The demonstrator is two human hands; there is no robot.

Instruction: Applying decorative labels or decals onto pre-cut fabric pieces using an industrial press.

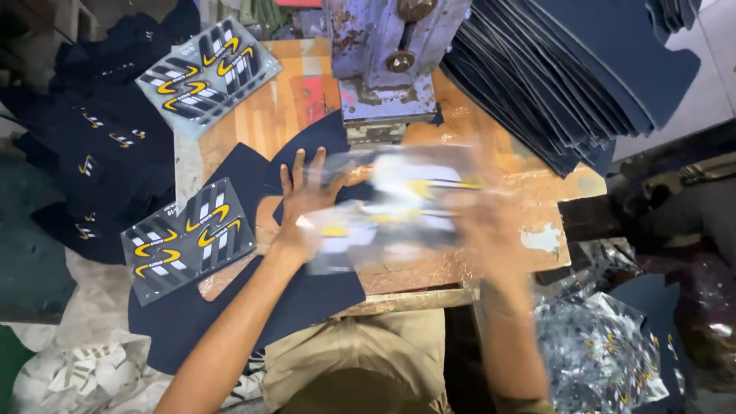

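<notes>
My left hand [305,201] lies on a dark blue fabric piece [253,287] on the wooden table [268,115], fingers spread, touching the left edge of a clear plastic sheet [391,211] printed with white, black and yellow shapes. My right hand [491,222] is blurred by motion and grips the sheet's right side. The sheet hovers just over the table, smeared by movement.
A similar printed sheet [188,239] lies at the table's left edge, another [208,73] at the back left. A rusty metal press [387,54] stands at the back. A fanned stack of dark blue pieces [567,84] sits back right. Crumpled plastic scraps [598,356] lie at right.
</notes>
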